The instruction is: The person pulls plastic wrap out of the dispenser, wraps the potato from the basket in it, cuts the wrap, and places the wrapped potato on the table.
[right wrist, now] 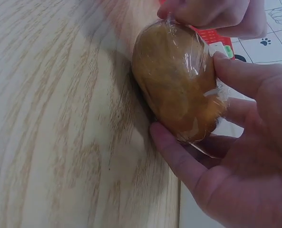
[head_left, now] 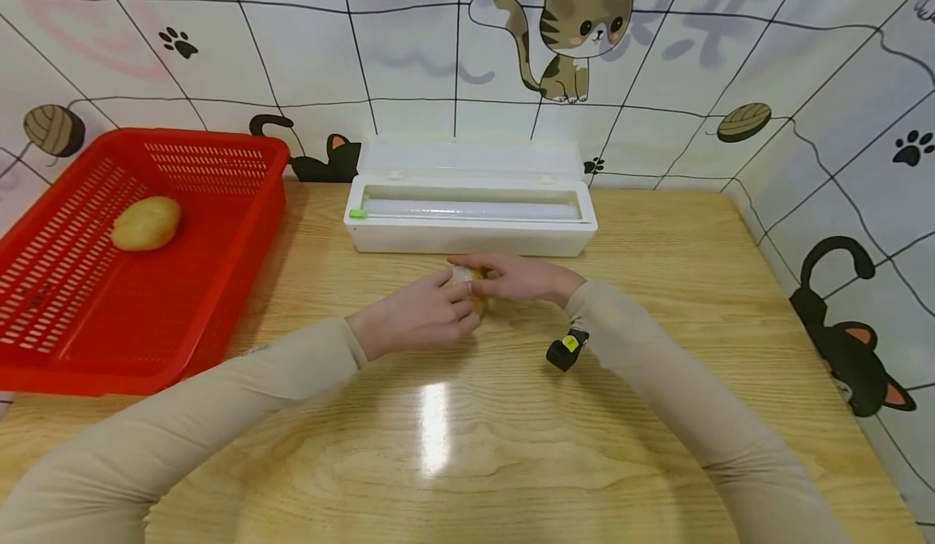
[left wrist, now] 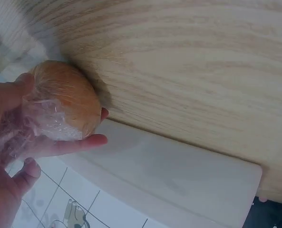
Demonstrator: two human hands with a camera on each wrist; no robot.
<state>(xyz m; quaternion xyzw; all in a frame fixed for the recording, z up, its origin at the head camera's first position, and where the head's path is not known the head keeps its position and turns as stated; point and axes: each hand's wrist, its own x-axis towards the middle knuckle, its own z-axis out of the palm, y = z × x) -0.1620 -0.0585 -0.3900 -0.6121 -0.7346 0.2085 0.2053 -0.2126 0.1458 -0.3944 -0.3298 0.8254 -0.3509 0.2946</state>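
Note:
A potato (right wrist: 174,80) wrapped in clear plastic wrap (left wrist: 50,118) is held between both hands, low over the table. My left hand (head_left: 431,313) pinches the wrap at one end of the potato; its curled fingers (right wrist: 217,14) show at the top of the right wrist view. From the other side my right hand (head_left: 522,278) grips the potato, thumb on one face and fingers underneath. Crumpled film bunches on the potato's side in the left wrist view. Just behind the hands stands a white plastic wrap dispenser (head_left: 467,241), lid up, with a roll (head_left: 467,209) inside.
A red perforated basket (head_left: 219,284) stands on the left with one bare potato (head_left: 147,223) in it. A green slider (head_left: 357,213) sits on the dispenser's left front rim. Cat-patterned walls (head_left: 409,49) bound the wooden table (head_left: 511,455) at the back and right.

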